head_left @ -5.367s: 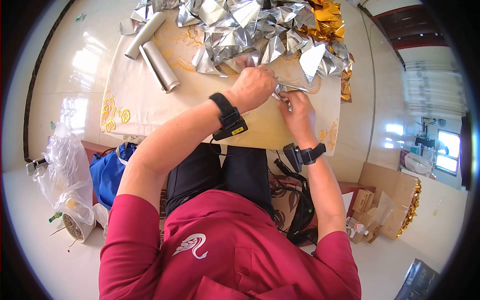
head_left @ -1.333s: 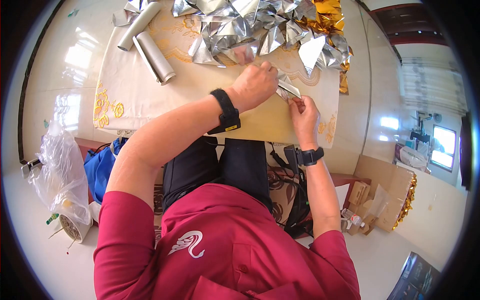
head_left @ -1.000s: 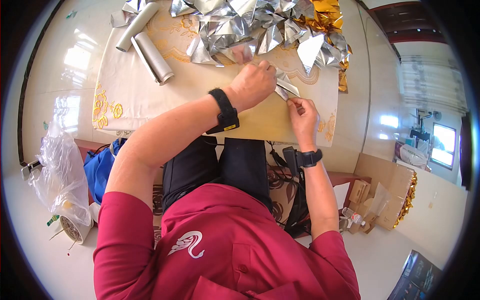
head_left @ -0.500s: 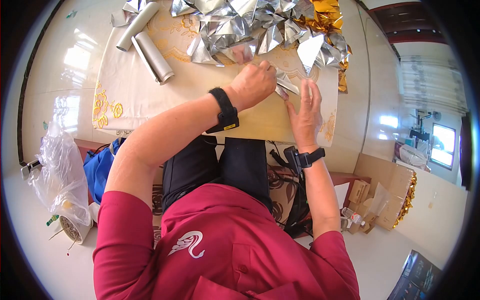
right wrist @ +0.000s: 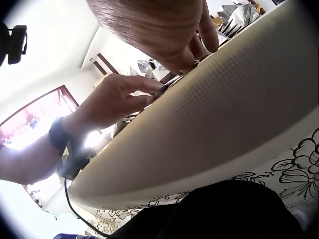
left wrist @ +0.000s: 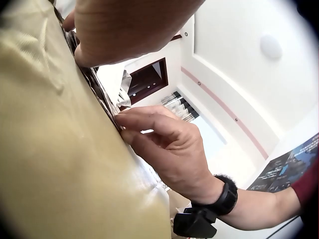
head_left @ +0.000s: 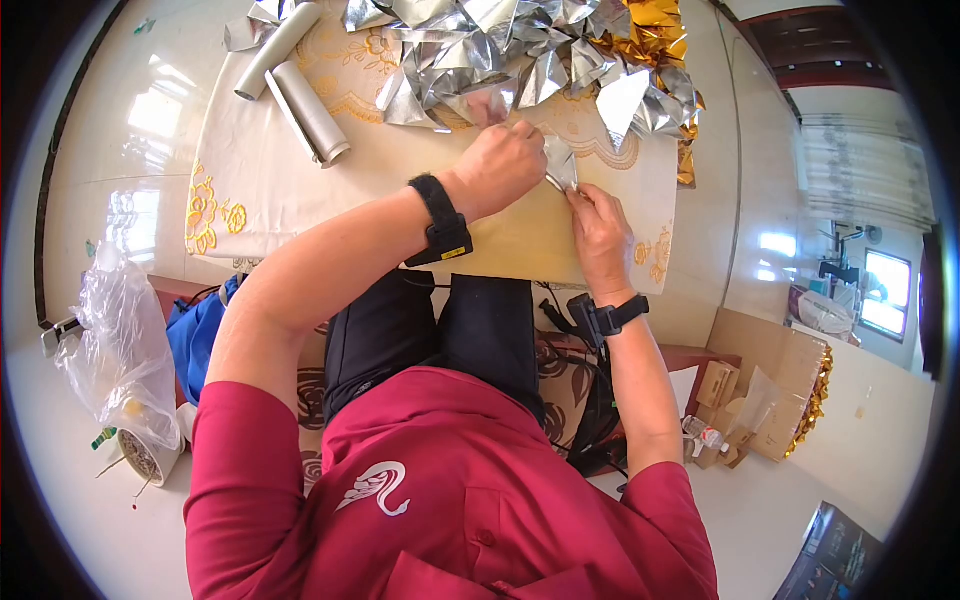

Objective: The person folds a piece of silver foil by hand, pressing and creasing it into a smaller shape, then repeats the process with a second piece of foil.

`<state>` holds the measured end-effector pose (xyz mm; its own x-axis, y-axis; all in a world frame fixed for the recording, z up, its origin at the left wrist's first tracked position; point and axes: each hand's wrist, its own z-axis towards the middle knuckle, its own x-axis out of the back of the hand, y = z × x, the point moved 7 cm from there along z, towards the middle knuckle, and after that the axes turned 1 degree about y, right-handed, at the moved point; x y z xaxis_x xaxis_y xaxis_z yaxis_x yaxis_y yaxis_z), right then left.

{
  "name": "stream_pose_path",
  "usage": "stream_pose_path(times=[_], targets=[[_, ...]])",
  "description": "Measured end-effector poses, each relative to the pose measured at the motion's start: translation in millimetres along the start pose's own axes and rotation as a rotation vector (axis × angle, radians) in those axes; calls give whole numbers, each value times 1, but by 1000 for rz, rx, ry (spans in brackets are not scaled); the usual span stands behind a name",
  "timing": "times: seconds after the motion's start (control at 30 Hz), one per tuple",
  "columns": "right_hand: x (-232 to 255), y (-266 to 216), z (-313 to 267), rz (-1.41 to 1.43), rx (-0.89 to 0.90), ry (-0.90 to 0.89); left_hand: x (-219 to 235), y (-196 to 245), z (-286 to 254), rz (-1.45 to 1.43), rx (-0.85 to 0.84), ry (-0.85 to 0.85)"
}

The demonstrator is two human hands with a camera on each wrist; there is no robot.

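Note:
In the head view, a small folded piece of silver foil (head_left: 562, 165) lies between the two hands on the cloth-covered table. My left hand (head_left: 500, 168), fingers bent, grips its left side. The right hand (head_left: 602, 235) pinches the lower tip between thumb and forefinger. Seen from the left wrist, the right hand (left wrist: 169, 142) holds the edge of the thin foil (left wrist: 102, 94) low against the table surface. From the right wrist, thumb and forefinger of the left hand (right wrist: 112, 99) close on the foil (right wrist: 167, 88). The fingers hide part of its folds.
Folded silver pieces (head_left: 490, 50) are heaped at the table's far side, beside gold ones (head_left: 655, 40). Two silver rolls (head_left: 308, 115) lie at the back left of the patterned cloth (head_left: 260, 170). Cardboard boxes (head_left: 770, 380) stand off to the right, a clear plastic bag (head_left: 120, 340) to the left.
The right hand's raised, straight fingers have come down and now pinch the foil's lower tip. My left hand has shifted slightly left, and the foil shows a broader face than before.

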<state>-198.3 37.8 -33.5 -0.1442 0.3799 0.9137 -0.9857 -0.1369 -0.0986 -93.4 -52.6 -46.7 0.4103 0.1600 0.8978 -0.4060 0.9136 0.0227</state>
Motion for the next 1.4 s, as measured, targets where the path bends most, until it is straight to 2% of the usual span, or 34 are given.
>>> stream_pose_path(times=[0.1,0.2,0.3,0.4,0.5,0.73,0.93,1.03,1.2,1.4], targets=[[0,-2,1,16,7,9,-6,-2,-3,-4,39,-137],[-1,-5,2,24,7,0,9,2,-11,116,38,28],[-2,-6,2,22,8,-12,6,14,-14,95,34,4],[-3,-4,0,3,16,-17,-1,37,-17,-88,-5,-141],[-2,-4,-1,16,14,-14,-11,48,-22,-133,48,-210],[5,-2,-3,48,-36,-39,-6,41,-26,-157,171,-238],[1,-12,-3,-27,47,-79,0,37,-21,-184,206,-268],[-9,-12,-10,41,-24,-115,-1,31,-20,-190,222,-272],[-5,1,-13,119,-26,-57,-2,29,-19,-175,248,-288],[-2,2,-10,160,-43,9,4,20,-21,-178,201,-223]])
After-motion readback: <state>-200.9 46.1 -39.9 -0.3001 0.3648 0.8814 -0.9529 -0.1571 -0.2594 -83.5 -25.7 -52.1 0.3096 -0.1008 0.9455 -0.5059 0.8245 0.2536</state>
